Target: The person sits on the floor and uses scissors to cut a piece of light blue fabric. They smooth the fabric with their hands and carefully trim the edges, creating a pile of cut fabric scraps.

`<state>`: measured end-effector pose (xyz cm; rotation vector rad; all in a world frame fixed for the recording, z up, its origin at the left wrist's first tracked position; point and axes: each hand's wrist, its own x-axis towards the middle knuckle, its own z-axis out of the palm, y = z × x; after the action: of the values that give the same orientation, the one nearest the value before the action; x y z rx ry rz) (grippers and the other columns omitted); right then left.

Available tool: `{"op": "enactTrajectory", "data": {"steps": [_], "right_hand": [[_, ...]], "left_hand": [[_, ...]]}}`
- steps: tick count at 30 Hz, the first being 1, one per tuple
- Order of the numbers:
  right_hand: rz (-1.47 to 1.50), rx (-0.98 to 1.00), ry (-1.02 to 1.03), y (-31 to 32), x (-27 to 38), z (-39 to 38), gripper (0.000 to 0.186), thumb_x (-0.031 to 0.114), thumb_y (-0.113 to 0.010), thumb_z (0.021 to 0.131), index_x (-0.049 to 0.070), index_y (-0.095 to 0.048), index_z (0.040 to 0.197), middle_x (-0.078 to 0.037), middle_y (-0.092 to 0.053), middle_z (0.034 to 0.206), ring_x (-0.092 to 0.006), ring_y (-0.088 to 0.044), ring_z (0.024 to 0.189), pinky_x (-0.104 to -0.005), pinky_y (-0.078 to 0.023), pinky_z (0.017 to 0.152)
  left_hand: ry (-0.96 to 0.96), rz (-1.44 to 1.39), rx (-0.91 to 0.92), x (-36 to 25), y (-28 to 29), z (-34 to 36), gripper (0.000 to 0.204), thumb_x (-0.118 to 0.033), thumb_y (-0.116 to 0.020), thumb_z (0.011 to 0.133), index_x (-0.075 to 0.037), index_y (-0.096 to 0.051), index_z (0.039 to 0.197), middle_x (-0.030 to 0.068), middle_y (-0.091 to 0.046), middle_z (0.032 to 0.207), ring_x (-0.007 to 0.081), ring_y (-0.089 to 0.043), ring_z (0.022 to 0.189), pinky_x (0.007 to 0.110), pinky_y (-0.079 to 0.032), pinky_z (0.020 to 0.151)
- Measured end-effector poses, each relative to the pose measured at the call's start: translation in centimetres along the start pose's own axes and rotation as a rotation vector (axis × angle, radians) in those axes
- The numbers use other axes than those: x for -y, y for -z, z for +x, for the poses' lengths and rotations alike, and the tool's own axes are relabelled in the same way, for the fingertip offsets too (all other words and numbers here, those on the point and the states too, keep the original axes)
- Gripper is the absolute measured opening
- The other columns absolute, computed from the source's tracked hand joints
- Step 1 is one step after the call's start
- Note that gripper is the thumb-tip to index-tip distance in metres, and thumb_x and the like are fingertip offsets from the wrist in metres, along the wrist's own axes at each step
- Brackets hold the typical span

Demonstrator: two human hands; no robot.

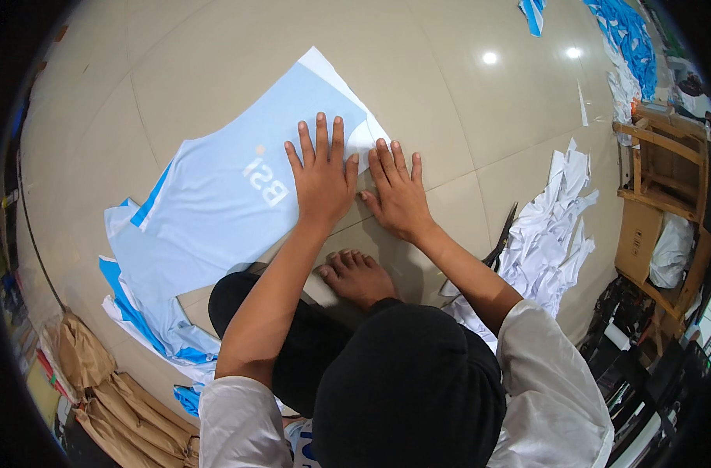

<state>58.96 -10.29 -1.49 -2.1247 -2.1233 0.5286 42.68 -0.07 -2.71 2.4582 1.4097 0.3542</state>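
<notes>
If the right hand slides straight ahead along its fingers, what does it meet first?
The right hand lies flat, fingers pointing away from the person. Just past the fingertips sits the white corner of the light blue fabric panel; beyond that, bare floor tile. It probably brushes that corner first.

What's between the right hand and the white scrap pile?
In the head view, mostly bare floor tile separates the right hand from the white scrap pile; black scissors lie at the pile's edge.

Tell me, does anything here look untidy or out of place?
Yes. White cut scraps lie in a loose heap on the floor by the right hand, with scissors beside them. The left hand presses a light blue fabric panel lying flat.
</notes>
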Motion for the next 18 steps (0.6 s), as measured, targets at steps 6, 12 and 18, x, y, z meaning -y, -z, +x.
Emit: {"op": "enactTrajectory", "data": {"steps": [6,12,18], "right_hand": [[0.062,-0.03,-0.061,3.1,-0.8,-1.7,0.072,0.034,-0.07,0.105,0.001,-0.046,0.164,-0.029,-0.031,0.177,-0.0475,-0.029,0.164,-0.0695,-0.023,0.13],[0.093,-0.387,-0.397,4.9,-8.2,-13.2,0.033,0.018,-0.073,0.101,-0.001,-0.065,0.127,-0.025,-0.064,0.129,-0.0454,-0.063,0.118,-0.052,-0.051,0.102],[0.294,-0.2,-0.813,4.0,-9.9,-24.0,0.021,0.014,-0.077,0.1,0.0,-0.062,0.106,-0.015,-0.062,0.1,-0.0269,-0.062,0.083,-0.0401,-0.054,0.081]], "left_hand": [[0.009,0.023,0.034,-0.4,0.2,-0.4,0.08,-0.053,-0.06,0.108,-0.014,-0.036,0.175,0.0175,-0.028,0.182,0.0486,-0.021,0.167,0.076,-0.017,0.129],[0.035,0.052,0.038,-0.7,0.4,-0.3,0.087,-0.065,-0.061,0.105,-0.017,-0.039,0.174,0.014,-0.031,0.181,0.0439,-0.021,0.168,0.073,-0.016,0.132],[0.036,0.054,0.037,-0.5,0.4,-0.6,0.085,-0.063,-0.058,0.107,-0.017,-0.037,0.175,0.0145,-0.03,0.181,0.0434,-0.02,0.169,0.071,-0.016,0.132]]}}
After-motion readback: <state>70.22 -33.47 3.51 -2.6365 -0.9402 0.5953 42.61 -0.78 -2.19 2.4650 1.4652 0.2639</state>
